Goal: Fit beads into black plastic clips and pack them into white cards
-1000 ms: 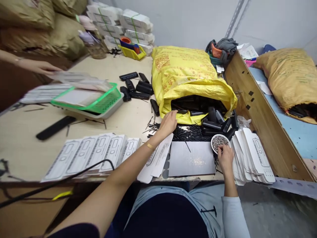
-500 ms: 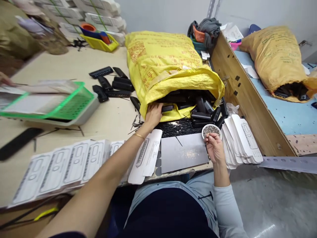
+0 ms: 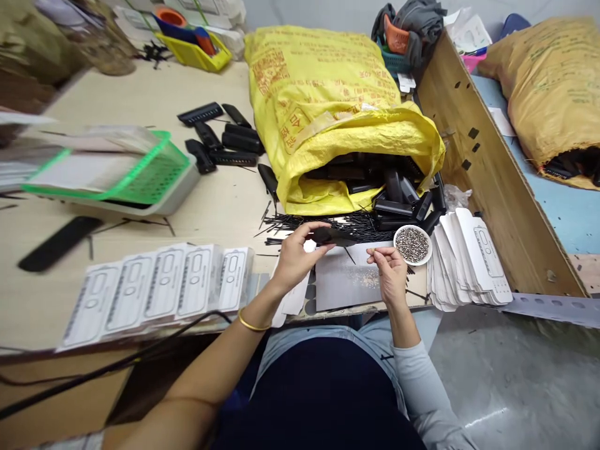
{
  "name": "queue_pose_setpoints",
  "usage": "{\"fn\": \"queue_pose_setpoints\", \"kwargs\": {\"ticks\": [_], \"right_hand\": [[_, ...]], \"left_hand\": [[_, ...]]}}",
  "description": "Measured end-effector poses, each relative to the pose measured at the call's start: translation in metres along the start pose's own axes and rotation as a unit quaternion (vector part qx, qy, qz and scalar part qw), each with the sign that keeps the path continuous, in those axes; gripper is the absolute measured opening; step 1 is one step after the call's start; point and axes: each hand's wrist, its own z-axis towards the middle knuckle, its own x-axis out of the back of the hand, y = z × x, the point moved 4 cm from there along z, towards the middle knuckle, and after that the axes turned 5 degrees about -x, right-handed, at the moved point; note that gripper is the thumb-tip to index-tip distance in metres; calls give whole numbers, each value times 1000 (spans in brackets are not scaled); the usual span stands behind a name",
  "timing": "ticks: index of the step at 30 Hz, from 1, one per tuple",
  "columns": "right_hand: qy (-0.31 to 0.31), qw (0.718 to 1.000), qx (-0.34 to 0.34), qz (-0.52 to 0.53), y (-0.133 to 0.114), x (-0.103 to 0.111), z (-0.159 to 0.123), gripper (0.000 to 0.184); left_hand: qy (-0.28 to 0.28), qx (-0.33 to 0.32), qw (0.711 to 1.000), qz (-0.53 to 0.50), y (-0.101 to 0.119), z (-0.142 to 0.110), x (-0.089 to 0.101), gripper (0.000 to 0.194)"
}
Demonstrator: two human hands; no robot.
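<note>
My left hand [image 3: 300, 256] grips a black plastic casing [image 3: 334, 235] between thumb and fingers, above the near edge of the pile of thin black rods [image 3: 300, 223]. My right hand [image 3: 390, 273] is closed in a pinch over the grey sheet [image 3: 335, 284]; what sits at its fingertips is too small to name. Just right of it stands a white bowl [image 3: 427, 258] of small shiny metal pieces. Behind both hands lies a yellow woven sack [image 3: 323, 75], its mouth facing me, with black plastic casings [image 3: 394, 209] inside and spilling out at the right.
White printed cards [image 3: 469, 262] are stacked at the right, beside a wooden partition [image 3: 497, 169]. White printed boxes [image 3: 164, 284] line the front edge at left. Farther left are a green basket [image 3: 159, 165] and a dark flat bar [image 3: 59, 244]. A black cable [image 3: 154, 340] crosses below.
My left hand has come out of the sack's mouth with a black plastic casing. My right hand has moved left from the bowl to over the grey sheet. The view has shifted.
</note>
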Motion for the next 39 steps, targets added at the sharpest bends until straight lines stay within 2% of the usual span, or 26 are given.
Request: {"fn": "queue_pose_setpoints", "kwargs": {"ticks": [2,3,6,8,11,16,22,24,28,35,39], "right_hand": [[0,1000,-1,5,1,-2,-3,17],[0,1000,-4,11,3,-2,-4,17],[-4,1000,-18,19,8,-3,-8,17],[-2,1000,-15,3,10,-2,-10,17],[14,999,13,-38,8,-1,-14,16],[48,982,105,-149,-1,-2,-22,13],[40,920,245,-303,-11,-9,-29,11],[40,907,263,-325,-14,-10,-28,12],[51,902,271,-333,-18,-11,-27,13],[52,881,325,-340,-25,-17,-31,9],[47,861,347,-368,-28,-18,-32,9]], "left_hand": [[59,75,981,-167,-3,-2,-8,38],[75,118,957,-253,-5,-4,-15,36],[85,252,855,-446,-9,-8,-36,21],[96,305,802,-504,-10,-11,-45,16],[120,327,769,-535,-9,-13,-49,15],[126,337,752,-553,-7,-17,-53,19],[128,328,754,-554,-5,-17,-55,23],[132,323,758,-551,-5,-18,-54,23],[124,319,763,-548,-6,-21,-54,23],[127,338,750,-554,-5,-21,-54,24],[135,327,756,-551,-2,-20,-52,22]]}}
